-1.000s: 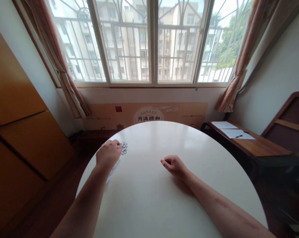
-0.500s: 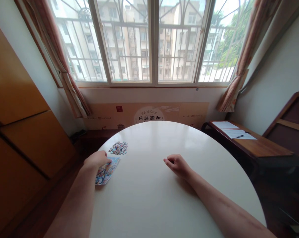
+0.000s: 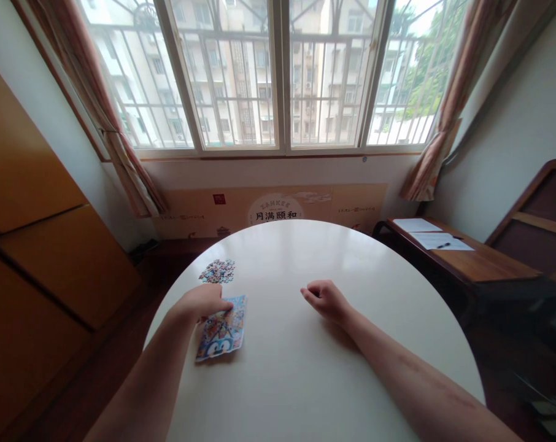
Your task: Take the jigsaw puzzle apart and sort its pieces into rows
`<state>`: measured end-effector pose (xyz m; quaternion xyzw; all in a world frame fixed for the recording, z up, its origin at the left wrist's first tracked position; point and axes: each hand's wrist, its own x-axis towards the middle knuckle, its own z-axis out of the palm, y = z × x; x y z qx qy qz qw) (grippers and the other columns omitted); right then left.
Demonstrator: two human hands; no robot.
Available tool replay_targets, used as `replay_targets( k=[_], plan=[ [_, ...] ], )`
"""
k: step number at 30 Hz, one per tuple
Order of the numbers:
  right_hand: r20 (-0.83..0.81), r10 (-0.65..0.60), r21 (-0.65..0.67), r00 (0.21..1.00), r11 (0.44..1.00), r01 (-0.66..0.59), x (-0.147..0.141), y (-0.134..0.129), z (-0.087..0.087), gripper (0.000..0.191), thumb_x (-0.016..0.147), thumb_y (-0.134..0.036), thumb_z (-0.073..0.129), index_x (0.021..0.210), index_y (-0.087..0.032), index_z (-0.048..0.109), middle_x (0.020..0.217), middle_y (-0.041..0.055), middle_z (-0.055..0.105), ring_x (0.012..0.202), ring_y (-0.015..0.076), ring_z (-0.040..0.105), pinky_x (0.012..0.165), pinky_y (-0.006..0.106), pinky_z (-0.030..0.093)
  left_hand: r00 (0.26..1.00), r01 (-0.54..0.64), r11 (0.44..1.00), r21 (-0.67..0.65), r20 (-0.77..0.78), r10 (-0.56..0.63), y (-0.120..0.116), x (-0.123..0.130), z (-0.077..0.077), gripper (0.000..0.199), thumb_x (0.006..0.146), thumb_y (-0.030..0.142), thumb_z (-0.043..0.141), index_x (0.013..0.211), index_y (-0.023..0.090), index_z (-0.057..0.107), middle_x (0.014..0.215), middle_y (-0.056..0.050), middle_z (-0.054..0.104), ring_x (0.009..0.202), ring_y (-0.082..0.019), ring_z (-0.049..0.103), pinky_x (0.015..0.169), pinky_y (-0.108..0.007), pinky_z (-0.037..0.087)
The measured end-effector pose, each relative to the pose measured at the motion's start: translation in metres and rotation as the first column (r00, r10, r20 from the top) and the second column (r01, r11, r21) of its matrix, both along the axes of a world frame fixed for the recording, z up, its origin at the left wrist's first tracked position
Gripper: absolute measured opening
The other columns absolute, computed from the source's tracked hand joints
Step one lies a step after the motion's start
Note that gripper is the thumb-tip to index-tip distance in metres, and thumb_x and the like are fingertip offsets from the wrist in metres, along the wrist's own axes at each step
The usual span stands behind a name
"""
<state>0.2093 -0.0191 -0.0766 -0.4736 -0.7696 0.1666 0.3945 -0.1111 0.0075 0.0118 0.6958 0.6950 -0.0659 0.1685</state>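
My left hand [image 3: 207, 302] grips a flat printed packet [image 3: 221, 339] by its upper part, thumb on top and the other fingers at its far left edge. The packet shows a colourful, mostly blue cartoon picture and has an uneven near edge. Just beyond that hand lies a loose pile of jigsaw puzzle pieces [image 3: 217, 271], apart from the packet. My right hand [image 3: 324, 298] rests on the white round table [image 3: 287, 380], right of the middle. Its fingers are curled into a loose fist, with nothing visible in them.
On the right, a wooden side table [image 3: 494, 261] bears white papers [image 3: 441, 241] and a dark pen [image 3: 444, 245]. A printed cardboard panel [image 3: 186, 212] stands behind the round table, under the barred window. Wooden cabinets [image 3: 52, 264] stand at the left.
My left hand has moved right across the table with the packet, which now shows more of its picture. My right hand keeps its fist in about the same place. The view has shifted slightly.
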Motion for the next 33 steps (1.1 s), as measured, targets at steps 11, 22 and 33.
replay_targets(
  k=[11, 22, 33],
  plan=[
    [-0.095, -0.037, -0.033, 0.995, 0.999, 0.034, 0.003, 0.002, 0.003, 0.045, 0.088, -0.04, 0.047, 0.054, -0.021, 0.024, 0.057, -0.0045, 0.02, 0.053, 0.0095, 0.023, 0.051, 0.027, 0.019, 0.812, 0.558, 0.763, 0.326, -0.023, -0.583, -0.067, 0.116, -0.034, 0.034, 0.077, 0.055, 0.062, 0.073, 0.022, 0.064, 0.073, -0.011, 0.068, 0.068, -0.029, 0.065, 0.062, -0.033, 0.042],
    [-0.186, -0.065, -0.088, 0.98, 0.995, 0.05, 0.006, 0.006, 0.001, 0.047, 0.088, -0.045, 0.048, 0.056, -0.022, 0.023, 0.058, -0.0047, 0.019, 0.053, 0.0097, 0.022, 0.05, 0.027, 0.019, 0.662, 0.746, 0.636, 0.197, -0.123, -0.739, -0.102, 0.137, -0.019, 0.047, 0.078, 0.064, 0.059, 0.079, 0.018, 0.067, 0.075, -0.011, 0.071, 0.068, -0.03, 0.069, 0.059, -0.036, 0.048],
    [-0.225, -0.069, -0.107, 0.972, 0.993, 0.045, 0.006, 0.007, 0.002, 0.046, 0.087, -0.044, 0.049, 0.055, -0.022, 0.023, 0.058, -0.0048, 0.018, 0.054, 0.0095, 0.02, 0.05, 0.027, 0.018, 0.659, 0.752, 0.651, 0.099, -0.142, -0.739, -0.117, 0.139, -0.009, 0.054, 0.077, 0.068, 0.058, 0.081, 0.016, 0.071, 0.076, -0.013, 0.072, 0.069, -0.032, 0.069, 0.061, -0.04, 0.051]
  ],
)
